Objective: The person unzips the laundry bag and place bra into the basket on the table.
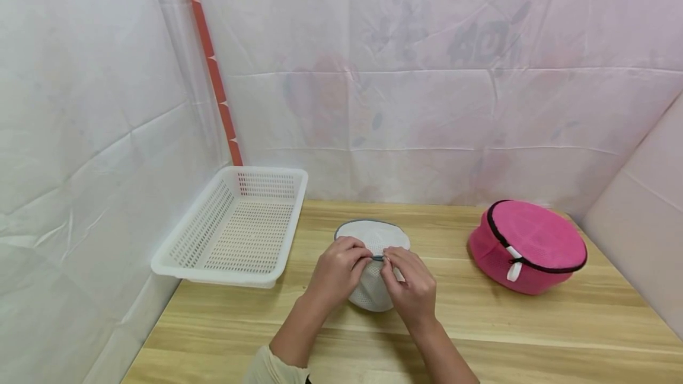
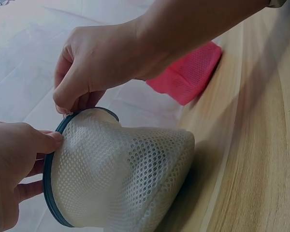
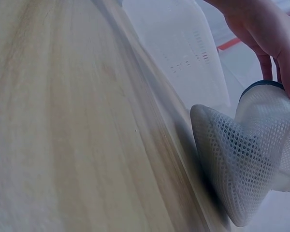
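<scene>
A white mesh laundry bag (image 1: 372, 289) with a dark blue-grey zipper edge stands on the wooden table between both hands. My left hand (image 1: 337, 268) pinches the zipper edge at the near side of its top, thumb on the mesh and fingers behind it in the left wrist view. Close beside it, my right hand (image 1: 412, 283) pinches the same edge, its fingertips at the zipper. The bag's round white top (image 1: 373, 233) shows beyond the fingers. In the right wrist view the mesh side (image 3: 237, 159) looks dented and slack.
At the left stands a white perforated plastic basket (image 1: 290, 236). A pink mesh laundry bag (image 1: 533, 236) with a black zipper and a white tab sits on the right of the table (image 1: 480, 336). White sheeting (image 1: 416, 111) hangs behind and on both sides.
</scene>
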`<act>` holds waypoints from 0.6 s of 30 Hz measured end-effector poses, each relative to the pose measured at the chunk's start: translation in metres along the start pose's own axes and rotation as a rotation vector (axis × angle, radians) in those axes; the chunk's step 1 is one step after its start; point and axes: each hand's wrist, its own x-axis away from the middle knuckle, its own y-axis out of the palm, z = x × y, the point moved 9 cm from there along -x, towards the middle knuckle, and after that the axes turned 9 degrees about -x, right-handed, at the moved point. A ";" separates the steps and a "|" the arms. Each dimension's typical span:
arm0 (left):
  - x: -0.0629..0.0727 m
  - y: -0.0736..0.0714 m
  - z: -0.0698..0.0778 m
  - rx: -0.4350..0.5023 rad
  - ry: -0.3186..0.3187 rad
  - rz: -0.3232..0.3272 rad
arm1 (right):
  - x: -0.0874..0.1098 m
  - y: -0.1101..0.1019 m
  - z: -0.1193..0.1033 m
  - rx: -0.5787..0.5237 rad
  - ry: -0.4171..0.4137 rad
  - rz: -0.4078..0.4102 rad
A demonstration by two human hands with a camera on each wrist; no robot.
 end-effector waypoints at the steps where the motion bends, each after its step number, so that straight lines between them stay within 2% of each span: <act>1: 0.000 0.000 0.000 0.001 -0.001 0.000 | 0.000 0.000 0.000 0.001 0.001 0.001; 18: 0.000 0.001 -0.005 0.002 -0.018 -0.020 | -0.001 -0.003 0.004 0.008 0.037 0.002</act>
